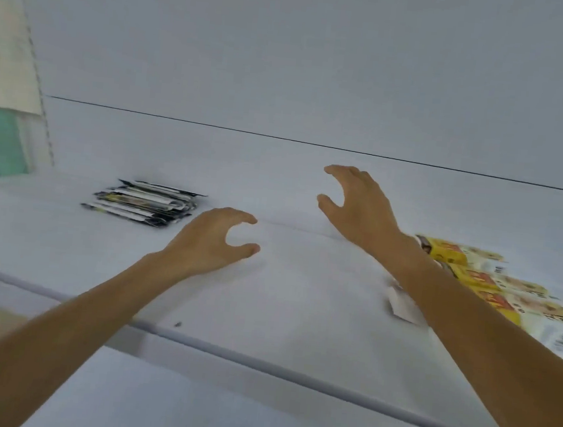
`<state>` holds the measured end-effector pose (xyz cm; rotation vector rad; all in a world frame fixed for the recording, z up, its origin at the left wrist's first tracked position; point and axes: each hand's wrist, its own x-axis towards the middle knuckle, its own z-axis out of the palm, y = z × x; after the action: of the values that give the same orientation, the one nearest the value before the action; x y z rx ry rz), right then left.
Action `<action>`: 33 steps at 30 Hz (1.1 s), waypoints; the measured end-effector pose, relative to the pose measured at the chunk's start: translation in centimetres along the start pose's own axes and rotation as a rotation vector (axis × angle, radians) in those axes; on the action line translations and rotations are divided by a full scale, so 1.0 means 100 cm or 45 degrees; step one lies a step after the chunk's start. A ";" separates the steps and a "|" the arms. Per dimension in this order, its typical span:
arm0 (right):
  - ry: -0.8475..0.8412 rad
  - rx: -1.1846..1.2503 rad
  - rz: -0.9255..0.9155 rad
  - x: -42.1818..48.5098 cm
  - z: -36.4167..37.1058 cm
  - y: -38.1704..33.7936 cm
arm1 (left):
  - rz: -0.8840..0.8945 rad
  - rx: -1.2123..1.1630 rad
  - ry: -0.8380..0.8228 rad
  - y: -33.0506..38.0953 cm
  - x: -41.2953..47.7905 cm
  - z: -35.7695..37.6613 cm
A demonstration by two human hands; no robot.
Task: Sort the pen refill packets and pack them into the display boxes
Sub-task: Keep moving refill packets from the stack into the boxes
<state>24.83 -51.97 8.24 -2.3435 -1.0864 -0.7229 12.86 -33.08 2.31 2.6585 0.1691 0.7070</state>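
Sorting seems partly done, black-and-white packets stacked left of the empty, loosely curled left grip, yellow packets right of the empty right grip, packing seemingly not yet started.

The white shelf top looks like smooth painted or laminated board, with a faint sheen and a small bright glint at its far left edge. The back panel behind it is the same white but flatter, nearly matt. The black-and-white packets on the left look like thin glossy film, edges crinkled. On the right, the yellow packets are shiny printed wrap; beside them lies a matt white paper slip.
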 end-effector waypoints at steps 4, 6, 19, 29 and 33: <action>0.025 0.166 -0.199 0.038 0.047 -0.089 | -0.255 0.062 0.240 -0.087 -0.041 -0.057; -0.051 0.268 -0.272 0.048 0.075 -0.131 | -0.371 0.116 0.259 -0.126 -0.062 -0.081; -0.329 0.181 -0.107 0.119 0.193 -0.243 | -0.261 0.056 0.102 -0.309 -0.041 -0.170; -0.047 0.227 0.418 0.096 0.207 -0.200 | 0.065 -0.108 -0.183 -0.310 0.032 -0.126; 0.099 0.304 0.414 0.084 0.213 -0.203 | 0.139 0.041 -0.283 -0.299 0.045 -0.104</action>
<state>19.04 -22.80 1.04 -2.1936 -0.6917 -0.5263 11.04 -1.16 0.96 2.7700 -0.0255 0.4387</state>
